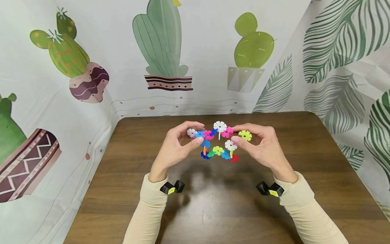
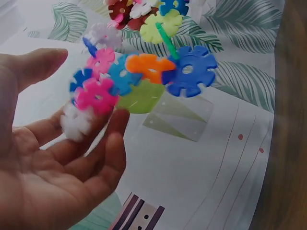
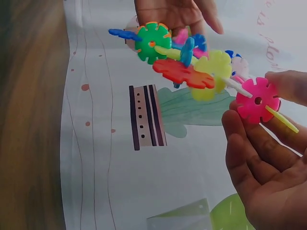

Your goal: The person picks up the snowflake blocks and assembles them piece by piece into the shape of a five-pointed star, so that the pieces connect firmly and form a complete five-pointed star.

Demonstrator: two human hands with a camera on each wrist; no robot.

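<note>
A ring of interlocking snowflake discs [image 1: 217,150], in several bright colours, is held up over the table between both hands. My right hand [image 1: 265,145] pinches it at a pink disc [image 3: 258,100], thumb on one edge and fingers behind. From that disc a yellow-green disc [image 1: 245,135] sticks out to the right. At the ring's left end is my left hand [image 1: 178,144]. Its fingers lie under and behind a white disc [image 2: 76,123] and a pink disc [image 2: 97,96]. In the left wrist view its thumb stands apart from the discs. Exact finger contact there is partly hidden.
Below the hands lies a brown wood-grain table [image 1: 213,210]. A white cloth [image 1: 207,40] printed with cacti and leaves hangs behind it and along the left side. Each wrist wears a small black camera [image 1: 172,187].
</note>
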